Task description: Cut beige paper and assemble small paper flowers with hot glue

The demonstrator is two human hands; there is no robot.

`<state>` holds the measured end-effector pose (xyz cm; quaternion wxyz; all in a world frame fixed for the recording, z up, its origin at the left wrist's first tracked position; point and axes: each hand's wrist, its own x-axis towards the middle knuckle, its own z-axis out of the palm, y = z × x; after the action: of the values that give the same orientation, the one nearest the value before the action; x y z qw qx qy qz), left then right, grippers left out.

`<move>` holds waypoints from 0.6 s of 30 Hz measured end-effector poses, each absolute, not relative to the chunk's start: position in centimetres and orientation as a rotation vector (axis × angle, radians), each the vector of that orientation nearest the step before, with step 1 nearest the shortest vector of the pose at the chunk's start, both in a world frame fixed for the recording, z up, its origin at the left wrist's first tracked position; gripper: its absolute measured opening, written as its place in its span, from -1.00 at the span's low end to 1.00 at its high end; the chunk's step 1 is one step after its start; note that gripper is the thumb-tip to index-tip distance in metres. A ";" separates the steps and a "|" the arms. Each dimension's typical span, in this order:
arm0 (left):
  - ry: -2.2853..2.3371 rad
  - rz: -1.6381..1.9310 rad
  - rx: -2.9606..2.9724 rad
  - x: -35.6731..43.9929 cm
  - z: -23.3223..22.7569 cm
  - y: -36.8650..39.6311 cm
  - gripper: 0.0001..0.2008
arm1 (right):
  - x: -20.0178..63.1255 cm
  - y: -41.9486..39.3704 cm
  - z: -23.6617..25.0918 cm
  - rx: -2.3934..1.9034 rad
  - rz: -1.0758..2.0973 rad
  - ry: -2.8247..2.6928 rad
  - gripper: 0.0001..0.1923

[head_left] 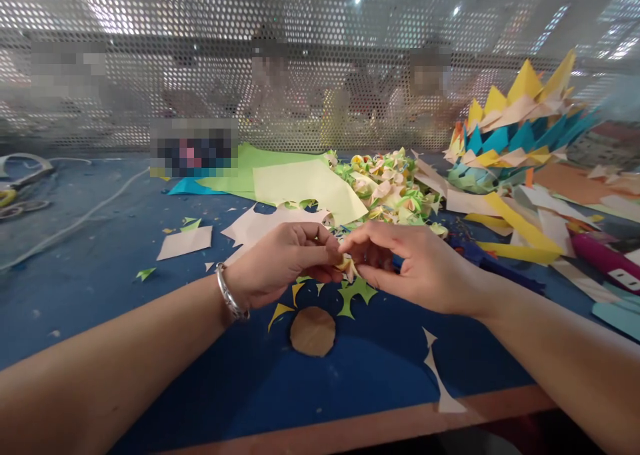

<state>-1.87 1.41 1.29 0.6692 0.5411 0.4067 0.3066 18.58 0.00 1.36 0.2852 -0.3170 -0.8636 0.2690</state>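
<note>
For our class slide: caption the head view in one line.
Left hand and right hand pinch a small folded paper piece above a blue table.

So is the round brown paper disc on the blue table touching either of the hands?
Apart. The head view shows the round brown paper disc lying on the blue table, with table visible between it and both the left hand and right hand.
</note>
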 end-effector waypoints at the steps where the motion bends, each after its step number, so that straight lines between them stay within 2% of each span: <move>1: 0.908 0.670 1.201 -1.9 1.3 1.5 -0.94 | 18.6 0.0 1.3 -0.844 0.735 -2.320 -0.76; 12: 0.918 0.624 1.183 -1.5 1.3 1.3 -0.90 | 18.5 -0.1 1.6 -0.855 0.698 -2.420 -0.87; 18: 0.994 0.971 1.469 -1.5 1.0 1.1 -0.96 | 18.8 0.2 1.7 -0.915 0.675 -2.321 -0.89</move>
<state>-1.52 1.12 1.04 0.5311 0.6155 0.4165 0.4070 18.78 0.17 1.67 0.2750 -0.3405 -0.8634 0.2510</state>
